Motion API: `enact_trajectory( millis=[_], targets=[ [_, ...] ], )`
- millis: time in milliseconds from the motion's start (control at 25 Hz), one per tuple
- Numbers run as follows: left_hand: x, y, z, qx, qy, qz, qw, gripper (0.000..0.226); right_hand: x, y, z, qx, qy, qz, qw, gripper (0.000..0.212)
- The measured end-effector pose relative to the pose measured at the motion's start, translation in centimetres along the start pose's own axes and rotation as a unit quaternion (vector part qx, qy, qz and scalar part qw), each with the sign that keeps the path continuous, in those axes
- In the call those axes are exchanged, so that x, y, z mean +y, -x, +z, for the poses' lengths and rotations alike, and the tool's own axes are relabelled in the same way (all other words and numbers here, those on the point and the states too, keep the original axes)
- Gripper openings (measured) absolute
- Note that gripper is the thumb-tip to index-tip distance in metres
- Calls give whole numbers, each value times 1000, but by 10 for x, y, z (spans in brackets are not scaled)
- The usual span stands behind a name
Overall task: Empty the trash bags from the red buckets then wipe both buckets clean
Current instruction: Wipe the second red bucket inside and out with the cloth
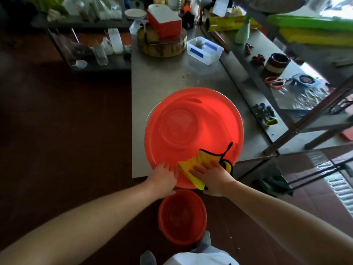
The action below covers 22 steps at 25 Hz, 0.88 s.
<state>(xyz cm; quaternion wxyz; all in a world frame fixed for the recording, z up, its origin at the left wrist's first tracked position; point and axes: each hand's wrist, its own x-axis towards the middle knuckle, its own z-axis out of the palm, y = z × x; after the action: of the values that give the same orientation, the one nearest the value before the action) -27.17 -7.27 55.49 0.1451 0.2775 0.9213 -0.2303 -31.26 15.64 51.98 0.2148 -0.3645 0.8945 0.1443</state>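
Observation:
A large red bucket (193,119) stands at the near corner of a steel table (162,77), its inside bare. My left hand (164,177) grips its near rim. My right hand (212,176) presses a yellow cloth with black trim (198,161) flat against the near inner wall and over the rim. A second, smaller red bucket (182,215) stands on the dark floor just below, in front of my feet, also with no bag in it.
Behind the bucket on the table are a clear plastic tub (205,49), a round wooden chopping block (161,42) with a red-and-white box on it. A shelf on the right holds scissors (275,82), a jar and foil. A metal rack leg (309,119) crosses at right.

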Motion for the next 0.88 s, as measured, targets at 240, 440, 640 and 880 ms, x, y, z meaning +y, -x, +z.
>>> enact_trajectory(
  millis=[240, 440, 640, 880],
  targets=[
    [25, -24, 19, 27, -30, -20, 999, 46, 10, -11, 26, -53, -115, 17, 992, 95],
    [11, -24, 29, 40, -118, 28, 992, 40, 12, -54, 38, -67, -200, 85, 974, 96],
    [7, -26, 20, -11, -124, 46, 991, 32, 18, -101, 48, -51, -197, 151, 967, 73],
    [1, -27, 15, -48, -166, 90, 981, 35, 97, -106, 46, 55, -73, 208, 974, 62]
  ],
)
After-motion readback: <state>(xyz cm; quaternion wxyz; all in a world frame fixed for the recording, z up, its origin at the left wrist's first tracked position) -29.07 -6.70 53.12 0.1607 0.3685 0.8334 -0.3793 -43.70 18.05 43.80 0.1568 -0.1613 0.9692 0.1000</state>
